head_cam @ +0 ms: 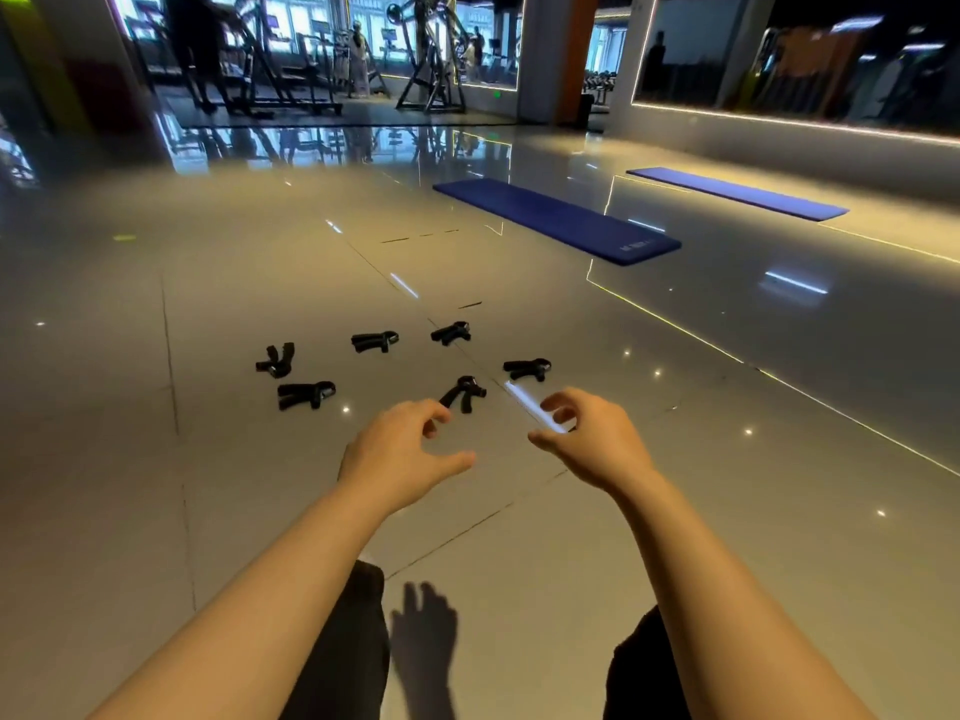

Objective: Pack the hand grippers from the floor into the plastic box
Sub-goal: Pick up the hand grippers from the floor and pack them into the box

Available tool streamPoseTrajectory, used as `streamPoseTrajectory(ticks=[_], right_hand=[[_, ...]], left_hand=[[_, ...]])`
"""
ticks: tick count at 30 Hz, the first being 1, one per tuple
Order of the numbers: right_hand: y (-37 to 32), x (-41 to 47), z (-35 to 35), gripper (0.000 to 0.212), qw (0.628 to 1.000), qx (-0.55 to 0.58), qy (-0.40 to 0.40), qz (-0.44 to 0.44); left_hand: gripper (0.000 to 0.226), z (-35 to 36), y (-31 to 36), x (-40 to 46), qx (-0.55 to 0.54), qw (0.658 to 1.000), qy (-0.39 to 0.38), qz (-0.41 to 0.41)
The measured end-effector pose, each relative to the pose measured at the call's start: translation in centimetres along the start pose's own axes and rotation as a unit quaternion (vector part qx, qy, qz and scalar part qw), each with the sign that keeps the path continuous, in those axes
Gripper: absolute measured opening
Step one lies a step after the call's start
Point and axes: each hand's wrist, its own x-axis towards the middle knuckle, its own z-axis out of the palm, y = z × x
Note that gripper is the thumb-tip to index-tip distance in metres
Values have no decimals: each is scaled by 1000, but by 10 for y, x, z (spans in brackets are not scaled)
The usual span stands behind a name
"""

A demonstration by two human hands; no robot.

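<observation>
Glossy gym floor, tiled and reflective, with two blue mats well apart behind. Six black grippers scattered loose on the tiles, awaiting pickup; no box in view. Left hand and right hand stretched forward above the floor, fingers loosely curled, both empty, apparently poised to grab the nearest gripper just ahead.
</observation>
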Motion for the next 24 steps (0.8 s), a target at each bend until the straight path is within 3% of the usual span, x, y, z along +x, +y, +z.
streamPoseTrajectory(ticks=[9,13,16,20,24], right_hand=[[-56,146,21,47,993,-78,-59,-63],[-29,188,33,52,995,-88,-54,-16],[-4,232,38,60,991,-82,-103,19],[6,302,46,66,993,-19,-110,24],[17,362,60,76,985,-11,-163,46]], left_hand=[[49,-29,-98,118,-40,997,17,-68],[52,-11,-100,175,-39,998,-12,-44],[59,7,-93,222,-26,998,-43,-30],[66,12,-98,290,44,997,-58,2],[69,30,-122,342,21,998,-62,5]])
